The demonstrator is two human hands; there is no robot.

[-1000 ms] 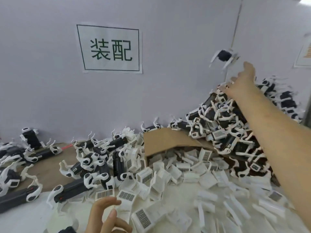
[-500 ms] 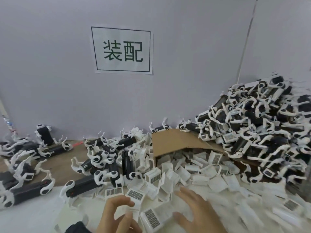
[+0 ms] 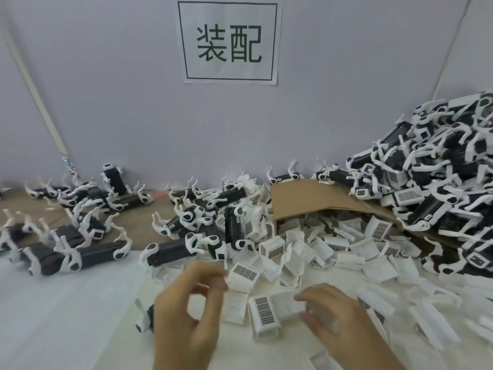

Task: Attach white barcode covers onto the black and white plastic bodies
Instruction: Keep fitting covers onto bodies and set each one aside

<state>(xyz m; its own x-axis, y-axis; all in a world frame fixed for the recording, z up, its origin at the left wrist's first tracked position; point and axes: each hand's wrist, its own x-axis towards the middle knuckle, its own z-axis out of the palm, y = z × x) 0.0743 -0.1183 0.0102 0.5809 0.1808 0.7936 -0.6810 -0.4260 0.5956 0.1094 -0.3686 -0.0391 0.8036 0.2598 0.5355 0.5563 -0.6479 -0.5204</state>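
On white sheet (image 3: 66,303), right hand (image 3: 344,319) pinches a barcode cover (image 3: 285,305) (left hand (image 3: 181,311): unclear).

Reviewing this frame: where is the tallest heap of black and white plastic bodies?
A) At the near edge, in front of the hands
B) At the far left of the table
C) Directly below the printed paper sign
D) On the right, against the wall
D: the tallest heap of black and white plastic bodies rises against the grey wall at the right, beyond the brown cardboard flap.
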